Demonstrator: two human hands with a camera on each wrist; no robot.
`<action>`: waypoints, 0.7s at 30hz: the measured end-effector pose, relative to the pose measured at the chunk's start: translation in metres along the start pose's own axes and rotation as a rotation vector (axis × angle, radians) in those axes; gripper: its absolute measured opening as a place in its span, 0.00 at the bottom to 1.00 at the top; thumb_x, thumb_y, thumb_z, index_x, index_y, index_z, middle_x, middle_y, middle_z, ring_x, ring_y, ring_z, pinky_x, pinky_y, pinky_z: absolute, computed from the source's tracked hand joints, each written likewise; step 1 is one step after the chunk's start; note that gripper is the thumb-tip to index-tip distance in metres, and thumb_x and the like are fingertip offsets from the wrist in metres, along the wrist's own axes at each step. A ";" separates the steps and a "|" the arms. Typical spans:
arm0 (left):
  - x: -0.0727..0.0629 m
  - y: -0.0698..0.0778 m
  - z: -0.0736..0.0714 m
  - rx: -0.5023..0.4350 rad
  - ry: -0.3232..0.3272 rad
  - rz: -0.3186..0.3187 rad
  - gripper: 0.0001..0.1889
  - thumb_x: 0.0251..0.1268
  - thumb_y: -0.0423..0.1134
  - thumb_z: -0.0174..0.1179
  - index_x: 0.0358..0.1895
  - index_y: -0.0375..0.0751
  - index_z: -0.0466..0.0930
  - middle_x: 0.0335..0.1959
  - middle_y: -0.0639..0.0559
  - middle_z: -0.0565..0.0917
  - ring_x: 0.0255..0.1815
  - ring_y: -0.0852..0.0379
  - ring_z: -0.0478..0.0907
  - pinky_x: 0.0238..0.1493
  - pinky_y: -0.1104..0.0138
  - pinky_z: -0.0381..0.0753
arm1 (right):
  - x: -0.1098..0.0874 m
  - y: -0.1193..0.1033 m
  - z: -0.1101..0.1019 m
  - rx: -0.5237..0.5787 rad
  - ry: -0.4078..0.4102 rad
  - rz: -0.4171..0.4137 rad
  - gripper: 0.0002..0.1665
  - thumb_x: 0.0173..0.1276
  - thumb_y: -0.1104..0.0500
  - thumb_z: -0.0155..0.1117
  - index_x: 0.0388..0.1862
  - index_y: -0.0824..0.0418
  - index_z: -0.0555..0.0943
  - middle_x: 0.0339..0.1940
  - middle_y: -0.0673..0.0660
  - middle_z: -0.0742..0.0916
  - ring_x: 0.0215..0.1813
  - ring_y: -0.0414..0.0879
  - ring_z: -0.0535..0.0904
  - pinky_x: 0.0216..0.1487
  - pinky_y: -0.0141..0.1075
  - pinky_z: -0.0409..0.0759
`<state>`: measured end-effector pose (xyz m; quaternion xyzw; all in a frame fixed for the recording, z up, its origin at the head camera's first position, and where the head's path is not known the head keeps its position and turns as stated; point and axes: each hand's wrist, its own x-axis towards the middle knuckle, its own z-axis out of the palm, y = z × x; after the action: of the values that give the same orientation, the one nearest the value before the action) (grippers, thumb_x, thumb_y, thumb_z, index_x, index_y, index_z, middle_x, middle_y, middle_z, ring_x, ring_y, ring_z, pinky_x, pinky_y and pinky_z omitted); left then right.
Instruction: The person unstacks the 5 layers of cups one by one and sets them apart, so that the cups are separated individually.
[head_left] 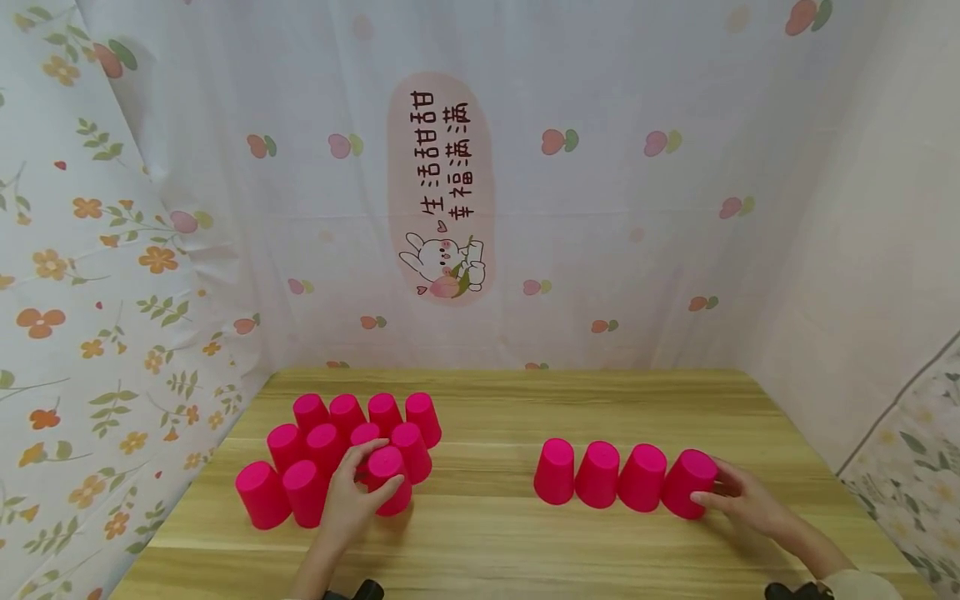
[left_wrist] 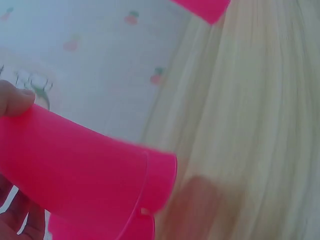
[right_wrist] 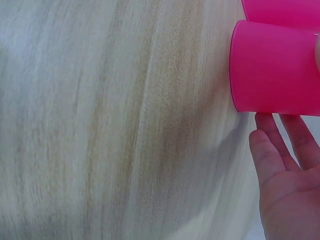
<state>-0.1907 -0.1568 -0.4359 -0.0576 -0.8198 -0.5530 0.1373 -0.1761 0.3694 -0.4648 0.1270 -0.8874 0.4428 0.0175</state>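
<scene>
In the head view, my left hand grips an upside-down pink cup at the front right of a group. Its thumb presses the cup's side in the left wrist view, where the held cup fills the lower left. Whether that cup's rim touches the table cannot be told. My right hand holds the end cup of a row, thumb on the front and fingers on the far right side. In the right wrist view, fingertips touch the cup, and the thumb barely shows.
Several more upside-down pink cups stand in rows on the left of the wood-grain table. Left of the right hand's cup, other pink cups form a side-by-side line. A patterned white curtain hangs behind the table.
</scene>
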 end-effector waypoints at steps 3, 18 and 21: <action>-0.002 -0.007 -0.009 0.046 0.031 -0.033 0.27 0.44 0.33 0.67 0.53 0.39 0.71 0.44 0.51 0.72 0.41 0.59 0.70 0.39 0.67 0.74 | 0.000 -0.001 0.000 -0.005 -0.011 -0.005 0.30 0.57 0.66 0.61 0.53 0.82 0.63 0.41 0.40 0.79 0.39 0.29 0.75 0.36 0.28 0.76; -0.014 -0.026 -0.019 0.216 0.131 -0.054 0.27 0.48 0.31 0.64 0.55 0.35 0.69 0.44 0.42 0.73 0.43 0.48 0.71 0.41 0.64 0.74 | -0.001 -0.005 -0.001 -0.035 -0.032 0.044 0.33 0.58 0.62 0.61 0.55 0.80 0.62 0.43 0.63 0.80 0.39 0.32 0.76 0.36 0.29 0.76; -0.015 -0.027 -0.019 0.216 0.136 -0.073 0.27 0.49 0.30 0.62 0.57 0.34 0.68 0.46 0.40 0.73 0.45 0.46 0.71 0.44 0.59 0.73 | -0.001 -0.005 0.000 -0.030 -0.032 0.032 0.32 0.58 0.63 0.61 0.55 0.81 0.62 0.43 0.66 0.80 0.39 0.30 0.76 0.36 0.28 0.76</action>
<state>-0.1801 -0.1836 -0.4578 0.0251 -0.8648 -0.4690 0.1777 -0.1743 0.3673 -0.4610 0.1193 -0.8962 0.4274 -0.0018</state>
